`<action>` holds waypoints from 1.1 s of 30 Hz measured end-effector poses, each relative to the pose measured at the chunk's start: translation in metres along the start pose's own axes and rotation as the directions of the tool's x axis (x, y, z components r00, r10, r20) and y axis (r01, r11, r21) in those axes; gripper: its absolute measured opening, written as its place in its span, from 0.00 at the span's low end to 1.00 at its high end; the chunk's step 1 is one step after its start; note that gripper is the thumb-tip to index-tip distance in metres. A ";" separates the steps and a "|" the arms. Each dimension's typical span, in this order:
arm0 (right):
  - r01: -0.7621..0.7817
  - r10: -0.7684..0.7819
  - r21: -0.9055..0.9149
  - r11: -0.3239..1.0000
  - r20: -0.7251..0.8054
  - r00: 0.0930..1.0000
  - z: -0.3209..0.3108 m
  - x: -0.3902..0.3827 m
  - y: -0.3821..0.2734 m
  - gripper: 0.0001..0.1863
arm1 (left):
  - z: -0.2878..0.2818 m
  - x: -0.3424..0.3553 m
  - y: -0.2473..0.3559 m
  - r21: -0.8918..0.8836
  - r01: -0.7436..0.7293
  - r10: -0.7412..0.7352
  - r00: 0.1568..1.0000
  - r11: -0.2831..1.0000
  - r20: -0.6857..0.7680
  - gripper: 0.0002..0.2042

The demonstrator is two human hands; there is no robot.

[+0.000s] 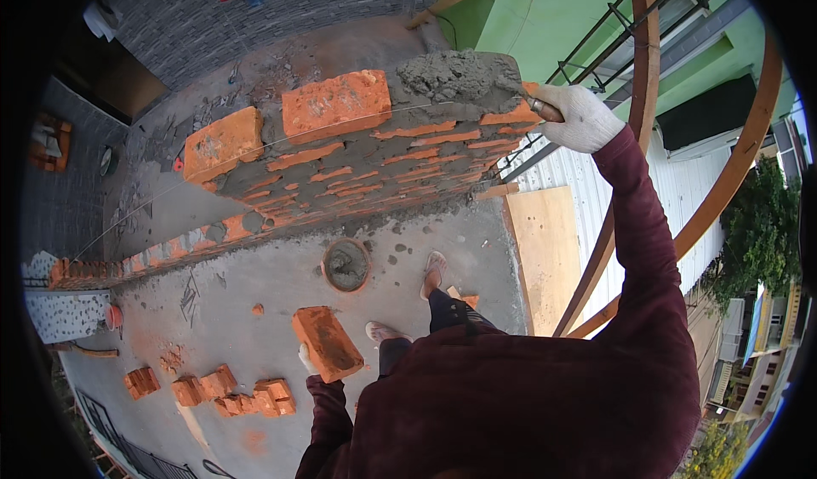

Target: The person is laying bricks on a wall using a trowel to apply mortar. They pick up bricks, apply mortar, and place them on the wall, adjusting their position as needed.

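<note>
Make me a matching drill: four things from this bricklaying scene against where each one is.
Things:
1. loose brick
2. trowel
3. mortar pan
4. brick pile

Places:
A. on the floor by the feet
B. in the left hand
C. on the floor, lower left
D. in the right hand, over the wall

Pairs: 1-B, 2-D, 3-A, 4-C

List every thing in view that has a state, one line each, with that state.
right hand: gloved, gripping a trowel handle at the wall top
trowel: loaded with wet mortar, resting on the top course
left hand: gloved, holding a brick low at the side
brick: held, clean of mortar
brick wall: unfinished, two bricks set on the top course
mortar pan: on the slab, partly filled
loose bricks: lying scattered on the slab
</note>
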State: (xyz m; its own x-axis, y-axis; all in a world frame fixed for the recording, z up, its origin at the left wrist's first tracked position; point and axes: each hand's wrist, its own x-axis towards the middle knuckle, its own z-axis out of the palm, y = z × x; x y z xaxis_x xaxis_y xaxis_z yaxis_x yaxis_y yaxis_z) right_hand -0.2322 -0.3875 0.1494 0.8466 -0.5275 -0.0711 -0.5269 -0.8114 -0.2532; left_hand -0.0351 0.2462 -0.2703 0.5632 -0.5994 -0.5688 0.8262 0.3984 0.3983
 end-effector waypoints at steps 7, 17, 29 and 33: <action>-0.086 -0.051 -0.401 0.912 -0.320 0.946 0.090 0.017 0.074 0.11 | 0.069 -0.002 -0.030 0.050 0.035 -0.038 0.998 0.998 0.044 0.38; -0.205 0.200 0.187 0.961 0.045 0.979 -0.008 -0.074 0.059 0.19 | 0.154 -0.009 -0.021 0.145 0.067 -0.093 0.979 0.987 0.180 0.41; -0.031 0.155 -0.313 0.949 0.381 0.911 -0.014 0.048 0.031 0.22 | 0.212 0.090 0.054 0.188 0.066 -0.103 0.975 0.980 0.196 0.44; -0.150 0.281 -0.334 0.931 0.388 0.878 -0.013 0.044 0.041 0.20 | 0.222 0.120 0.071 0.201 0.128 -0.167 0.966 0.971 0.196 0.45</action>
State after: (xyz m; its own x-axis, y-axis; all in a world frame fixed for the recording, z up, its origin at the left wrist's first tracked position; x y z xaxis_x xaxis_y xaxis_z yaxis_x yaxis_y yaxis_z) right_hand -0.2176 -0.4469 0.1490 0.6245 -0.5933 -0.5080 -0.6430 -0.7597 0.0969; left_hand 0.0886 0.0492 -0.1504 0.4036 -0.7817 -0.4755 0.8719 0.1710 0.4589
